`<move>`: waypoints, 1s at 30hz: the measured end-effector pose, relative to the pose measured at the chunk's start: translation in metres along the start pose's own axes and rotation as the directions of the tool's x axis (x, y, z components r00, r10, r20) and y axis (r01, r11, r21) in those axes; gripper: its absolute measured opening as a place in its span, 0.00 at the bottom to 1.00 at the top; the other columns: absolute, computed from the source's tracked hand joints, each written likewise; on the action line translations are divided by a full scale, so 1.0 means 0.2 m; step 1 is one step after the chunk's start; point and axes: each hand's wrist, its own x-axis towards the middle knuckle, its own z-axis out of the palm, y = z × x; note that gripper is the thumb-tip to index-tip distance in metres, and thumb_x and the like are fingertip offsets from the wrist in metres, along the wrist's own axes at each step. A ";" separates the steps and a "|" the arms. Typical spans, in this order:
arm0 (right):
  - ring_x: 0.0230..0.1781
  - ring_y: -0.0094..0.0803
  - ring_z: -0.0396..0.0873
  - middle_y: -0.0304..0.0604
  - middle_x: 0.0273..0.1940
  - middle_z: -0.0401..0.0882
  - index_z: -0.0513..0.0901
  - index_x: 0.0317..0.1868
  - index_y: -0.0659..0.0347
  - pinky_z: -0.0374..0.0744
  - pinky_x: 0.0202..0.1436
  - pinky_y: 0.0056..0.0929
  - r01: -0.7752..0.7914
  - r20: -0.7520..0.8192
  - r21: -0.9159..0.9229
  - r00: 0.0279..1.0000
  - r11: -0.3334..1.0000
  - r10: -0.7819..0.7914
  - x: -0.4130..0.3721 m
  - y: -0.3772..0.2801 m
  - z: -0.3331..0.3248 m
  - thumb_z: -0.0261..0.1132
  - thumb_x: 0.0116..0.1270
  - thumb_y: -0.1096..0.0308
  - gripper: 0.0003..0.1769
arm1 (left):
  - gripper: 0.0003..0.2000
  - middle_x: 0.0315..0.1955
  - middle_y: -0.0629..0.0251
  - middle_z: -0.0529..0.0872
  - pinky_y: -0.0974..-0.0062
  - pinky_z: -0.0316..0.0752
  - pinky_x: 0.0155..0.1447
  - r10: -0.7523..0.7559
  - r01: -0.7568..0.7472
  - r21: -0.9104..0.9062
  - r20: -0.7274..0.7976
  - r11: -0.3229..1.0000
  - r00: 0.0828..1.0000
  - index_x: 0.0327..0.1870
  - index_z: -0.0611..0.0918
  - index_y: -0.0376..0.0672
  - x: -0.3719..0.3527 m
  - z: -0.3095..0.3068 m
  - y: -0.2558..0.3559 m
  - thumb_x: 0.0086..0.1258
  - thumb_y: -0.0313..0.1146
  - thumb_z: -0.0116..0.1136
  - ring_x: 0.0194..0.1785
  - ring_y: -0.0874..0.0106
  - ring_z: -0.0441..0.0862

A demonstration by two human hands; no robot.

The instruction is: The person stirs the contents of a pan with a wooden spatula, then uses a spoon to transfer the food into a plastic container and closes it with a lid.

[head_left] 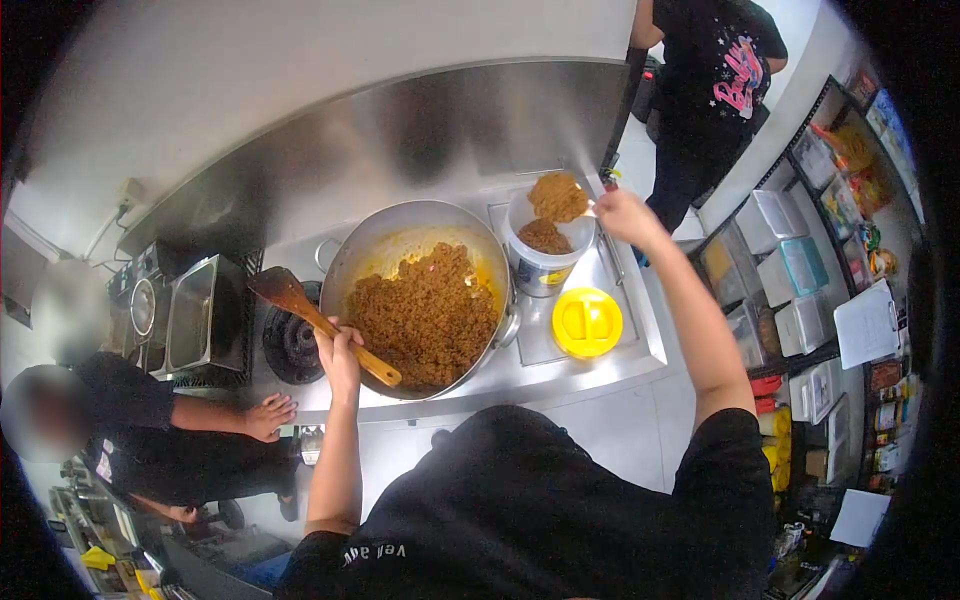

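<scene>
My left hand (341,352) is closed around the handle of a wooden spatula (282,292), held at the left rim of a big metal pot (425,215). In the pot lies a crumbly brown mixture (425,315), with yellow-orange smears on the inner wall. My right hand (627,218) grips the pale handle of a scoop (591,209). Brown powder (558,196) is heaped on it, hiding most of its shape. Below the scoop stands a whitish tub (540,275) with more brown powder inside. A yellow lid (587,322) lies in front of the tub.
A black burner (294,342) and a rectangular metal pan (200,312) are left of the pot. One person's hand (270,417) is near the counter's left edge; another person (712,90) stands at the upper right. Shelves with boxes (790,270) line the right side.
</scene>
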 end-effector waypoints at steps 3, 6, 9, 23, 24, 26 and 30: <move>0.40 0.52 0.82 0.58 0.33 0.83 0.84 0.37 0.64 0.79 0.42 0.42 -0.072 0.088 -0.216 0.992 0.974 0.093 -0.06 -0.11 0.15 0.58 0.60 0.67 0.11 | 0.13 0.23 0.63 0.72 0.77 0.69 0.37 0.084 -0.085 0.042 0.020 0.996 0.996 0.50 0.65 0.36 -0.04 0.05 -0.06 0.65 0.26 0.45 0.27 0.73 0.73; 0.35 0.49 0.84 0.57 0.30 0.83 0.85 0.29 0.65 0.82 0.40 0.45 0.000 -0.180 -0.332 0.982 0.943 -0.063 -0.08 -0.14 0.22 0.58 0.56 0.69 0.10 | 0.13 0.24 0.63 0.73 0.77 0.69 0.37 0.136 -0.137 0.048 0.013 0.989 0.991 0.50 0.65 0.37 -0.06 0.06 -0.08 0.65 0.26 0.45 0.27 0.74 0.73; 0.38 0.49 0.83 0.55 0.32 0.83 0.85 0.33 0.61 0.81 0.43 0.45 -0.013 -0.061 -0.379 0.998 0.925 -0.010 -0.07 -0.19 0.07 0.59 0.57 0.69 0.09 | 0.13 0.25 0.63 0.73 0.77 0.69 0.38 0.096 -0.096 0.029 -0.029 0.995 0.995 0.50 0.65 0.38 -0.06 0.04 -0.08 0.64 0.25 0.45 0.28 0.73 0.72; 0.37 0.38 0.86 0.45 0.35 0.86 0.87 0.33 0.56 0.82 0.38 0.35 0.225 0.183 -0.565 0.972 0.794 -0.145 0.14 -0.29 0.19 0.59 0.59 0.67 0.10 | 0.14 0.26 0.63 0.73 0.77 0.67 0.39 0.099 -0.101 -0.019 -0.072 0.995 0.992 0.51 0.65 0.39 -0.05 0.04 -0.10 0.64 0.25 0.45 0.30 0.73 0.72; 0.37 0.38 0.86 0.45 0.35 0.86 0.87 0.33 0.56 0.82 0.38 0.35 0.227 0.186 -0.564 0.972 0.794 -0.145 0.16 -0.29 0.16 0.59 0.59 0.67 0.10 | 0.14 0.26 0.63 0.73 0.77 0.67 0.39 0.098 -0.099 -0.017 -0.073 0.995 0.993 0.51 0.65 0.39 -0.05 0.03 -0.10 0.64 0.25 0.45 0.30 0.73 0.72; 0.39 0.38 0.85 0.47 0.37 0.86 0.87 0.35 0.56 0.82 0.39 0.35 0.167 0.214 -0.589 0.976 0.790 -0.047 0.19 -0.28 0.11 0.59 0.60 0.67 0.10 | 0.14 0.26 0.62 0.73 0.77 0.67 0.41 0.094 -0.098 -0.038 -0.081 0.995 0.992 0.51 0.66 0.39 -0.05 0.03 -0.11 0.64 0.25 0.46 0.31 0.72 0.71; 0.40 0.39 0.85 0.47 0.38 0.86 0.87 0.36 0.57 0.82 0.39 0.35 0.176 0.294 -0.581 0.956 0.795 0.004 0.20 -0.24 0.19 0.59 0.59 0.67 0.10 | 0.14 0.26 0.62 0.74 0.77 0.66 0.40 0.094 -0.096 -0.012 -0.082 0.995 0.992 0.51 0.66 0.39 -0.04 0.03 -0.11 0.64 0.25 0.45 0.31 0.72 0.71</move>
